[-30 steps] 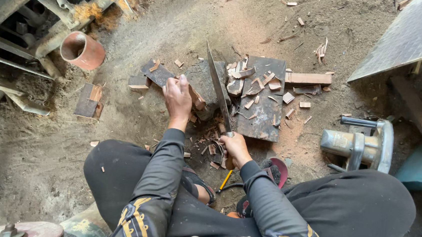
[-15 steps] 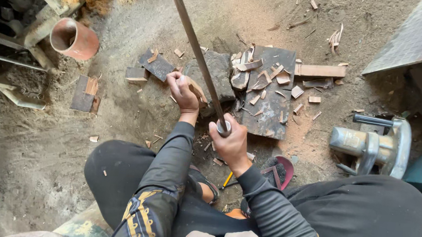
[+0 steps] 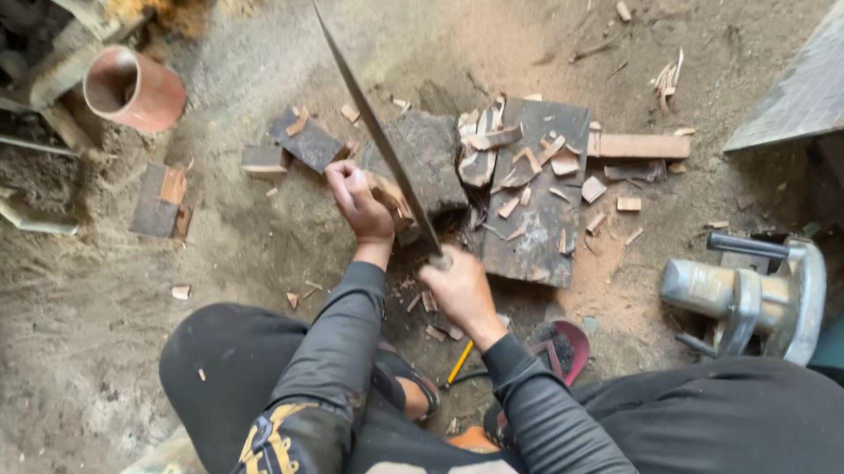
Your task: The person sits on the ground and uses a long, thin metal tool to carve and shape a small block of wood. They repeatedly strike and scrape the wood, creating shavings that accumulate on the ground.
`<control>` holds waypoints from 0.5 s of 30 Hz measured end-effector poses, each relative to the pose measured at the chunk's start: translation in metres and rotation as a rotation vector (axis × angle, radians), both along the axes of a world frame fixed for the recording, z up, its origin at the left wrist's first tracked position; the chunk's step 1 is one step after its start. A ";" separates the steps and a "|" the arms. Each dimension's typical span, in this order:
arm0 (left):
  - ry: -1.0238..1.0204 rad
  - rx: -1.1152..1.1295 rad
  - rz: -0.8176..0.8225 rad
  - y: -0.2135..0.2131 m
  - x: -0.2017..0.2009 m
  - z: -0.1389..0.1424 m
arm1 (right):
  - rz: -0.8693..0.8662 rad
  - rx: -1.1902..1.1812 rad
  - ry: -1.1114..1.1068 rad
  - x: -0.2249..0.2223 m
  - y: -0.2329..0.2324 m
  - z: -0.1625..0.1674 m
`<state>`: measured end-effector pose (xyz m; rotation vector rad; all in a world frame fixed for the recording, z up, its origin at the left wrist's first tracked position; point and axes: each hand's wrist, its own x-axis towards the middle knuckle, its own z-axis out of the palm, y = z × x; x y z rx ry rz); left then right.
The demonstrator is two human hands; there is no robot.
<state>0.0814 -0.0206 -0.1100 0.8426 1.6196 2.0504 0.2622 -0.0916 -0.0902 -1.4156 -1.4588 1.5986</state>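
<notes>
I sit on the ground with my knees apart. My right hand (image 3: 460, 288) grips the handle of a long dark blade (image 3: 370, 128) that is raised and slants up to the left. My left hand (image 3: 360, 200) holds a small piece of wood (image 3: 391, 205) upright on a dark chopping block (image 3: 435, 158). The blade passes just above that piece and my left hand. To the right of the block lies a dark flat board (image 3: 536, 216) covered with several cut wood chips.
A circular saw (image 3: 749, 293) lies at the right. A reddish clay pipe (image 3: 134, 90) and metal bars are at the upper left. Wood scraps (image 3: 161, 198) dot the sawdust floor. A grey sheet (image 3: 842, 69) fills the upper right corner. A yellow-handled tool (image 3: 459, 362) lies between my legs.
My right hand has swung the blade up from low over the block to a raised slant. My left hand has stayed on the wood piece on the block.
</notes>
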 end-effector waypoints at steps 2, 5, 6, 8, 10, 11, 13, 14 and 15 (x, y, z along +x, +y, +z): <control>0.208 -0.030 0.078 -0.002 0.000 -0.002 | -0.037 0.082 0.146 0.001 0.001 -0.004; 0.185 -0.032 0.068 -0.007 0.003 -0.004 | -0.111 0.365 0.154 -0.001 -0.003 -0.011; 0.196 -0.019 0.069 -0.007 0.003 -0.003 | -0.109 0.366 0.124 -0.001 -0.005 -0.013; 0.215 0.000 0.076 -0.006 0.006 0.003 | -0.099 0.362 0.063 -0.004 -0.011 -0.019; 0.078 -0.008 0.011 -0.007 0.008 0.009 | -0.034 0.270 -0.037 -0.004 -0.016 -0.028; 0.024 0.013 -0.036 -0.004 0.008 0.012 | -0.018 0.248 -0.075 -0.004 -0.016 -0.032; -0.087 0.082 -0.064 -0.003 0.007 0.016 | 0.012 0.148 0.034 -0.005 -0.013 -0.037; -0.165 0.061 -0.069 -0.003 0.006 0.015 | 0.032 0.042 0.067 -0.003 -0.016 -0.037; -0.148 0.025 -0.042 -0.005 0.006 0.015 | 0.052 -0.231 0.161 -0.001 -0.017 -0.036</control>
